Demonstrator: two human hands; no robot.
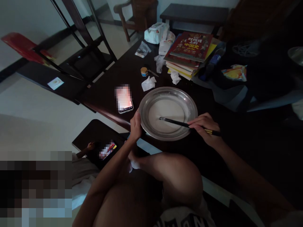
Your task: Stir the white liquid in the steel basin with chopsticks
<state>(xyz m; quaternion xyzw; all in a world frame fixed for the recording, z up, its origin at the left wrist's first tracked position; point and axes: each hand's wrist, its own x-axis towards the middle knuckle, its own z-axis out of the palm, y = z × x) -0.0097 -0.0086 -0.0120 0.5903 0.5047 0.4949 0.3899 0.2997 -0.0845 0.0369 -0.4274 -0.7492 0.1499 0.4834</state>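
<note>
A round metal basin (193, 105) stands at the table's near edge with a smooth whitish mixture (163, 110) in its bottom. My left hand (135, 126) grips the basin's left rim, thumb up along the side. In my right hand (205, 127), closed over the basin's right edge, are dark chopsticks (176, 122) with gold bands near the upper end. Their tips dip into the mixture near the middle of the basin. A lit phone (125, 99) lies just left of the basin.
Beyond the basin are crumpled tissues (148, 84), a small jar (144, 72), a stack of books (189, 47) and plastic bags (156, 33). A colourful packet (235, 73) lies at right. At lower left, another person's hand (90, 145) is beside a second lit screen (108, 150) on a bench.
</note>
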